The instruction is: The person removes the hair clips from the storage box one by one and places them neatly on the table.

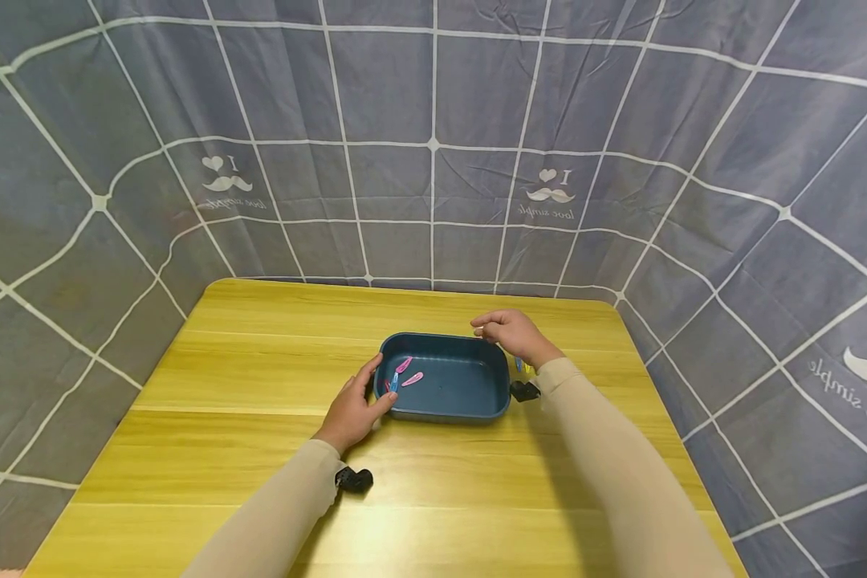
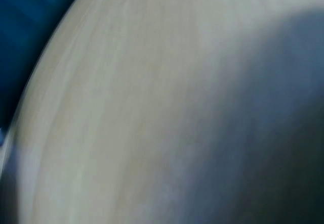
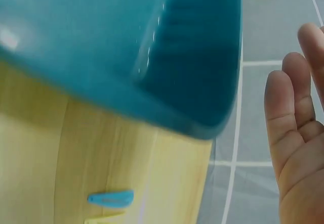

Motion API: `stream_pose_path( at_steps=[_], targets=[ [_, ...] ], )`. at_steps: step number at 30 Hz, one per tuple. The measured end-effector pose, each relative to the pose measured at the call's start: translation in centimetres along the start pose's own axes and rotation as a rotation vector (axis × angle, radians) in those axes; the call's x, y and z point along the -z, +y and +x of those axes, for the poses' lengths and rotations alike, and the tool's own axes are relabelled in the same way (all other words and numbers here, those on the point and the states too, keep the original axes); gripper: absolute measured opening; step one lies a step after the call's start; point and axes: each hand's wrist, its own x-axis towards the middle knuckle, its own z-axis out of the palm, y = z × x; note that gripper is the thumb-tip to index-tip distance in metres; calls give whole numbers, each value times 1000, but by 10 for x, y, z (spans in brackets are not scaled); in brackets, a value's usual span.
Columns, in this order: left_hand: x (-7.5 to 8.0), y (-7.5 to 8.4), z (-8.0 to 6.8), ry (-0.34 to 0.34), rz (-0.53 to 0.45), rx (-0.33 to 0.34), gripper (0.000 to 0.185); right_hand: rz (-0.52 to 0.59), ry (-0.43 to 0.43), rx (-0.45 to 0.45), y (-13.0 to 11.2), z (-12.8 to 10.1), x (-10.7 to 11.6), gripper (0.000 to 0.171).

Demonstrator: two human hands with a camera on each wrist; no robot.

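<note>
A dark blue plastic tub (image 1: 451, 418) stands on the table. My left hand (image 1: 354, 411) holds its left end, thumb over the front rim and fingers along the outer side. Inside, near that hand, lie pink snap hair clips (image 1: 413, 378) and a blue one (image 1: 394, 382). Above the tub's back right corner is my right hand (image 1: 513, 333). Its visible fingers (image 3: 279, 95) look loosely extended in the right wrist view; thumb and index fall outside that view. Right of the tub, a blue hair clip (image 3: 111, 198) and a yellow clip (image 3: 105, 218) lie on the table.
The wooden table (image 1: 246, 385) stretches out around the tub. A grey curtain (image 1: 397, 185) with white grid lines hangs behind it and on both sides. The left wrist view is blurred, showing mostly table surface (image 2: 126, 107) and shadow.
</note>
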Motion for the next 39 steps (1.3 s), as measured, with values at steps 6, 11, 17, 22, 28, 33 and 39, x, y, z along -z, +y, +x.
stream_pose_path(
  at_steps=[6,11,17,22,28,33,39],
  targets=[
    [0,0,0,0,1,-9,79,-31,-6,-5,8,-5,15,42],
    [0,1,0,-2,10,-7,80,-68,14,-16,20,-10,26,41],
    [0,0,1,0,12,-6,81,-75,121,-56,32,-16,35,40],
    [0,0,1,-3,9,-4,81,-64,195,-85,43,-23,44,42],
    [0,0,1,-2,4,-10,81,-116,218,-138,63,-28,59,44],
    [0,-1,1,-1,5,-13,82,-167,221,-147,79,-34,69,40],
    [0,0,1,0,11,-13,82,-184,219,-137,98,-39,76,40]
  ],
)
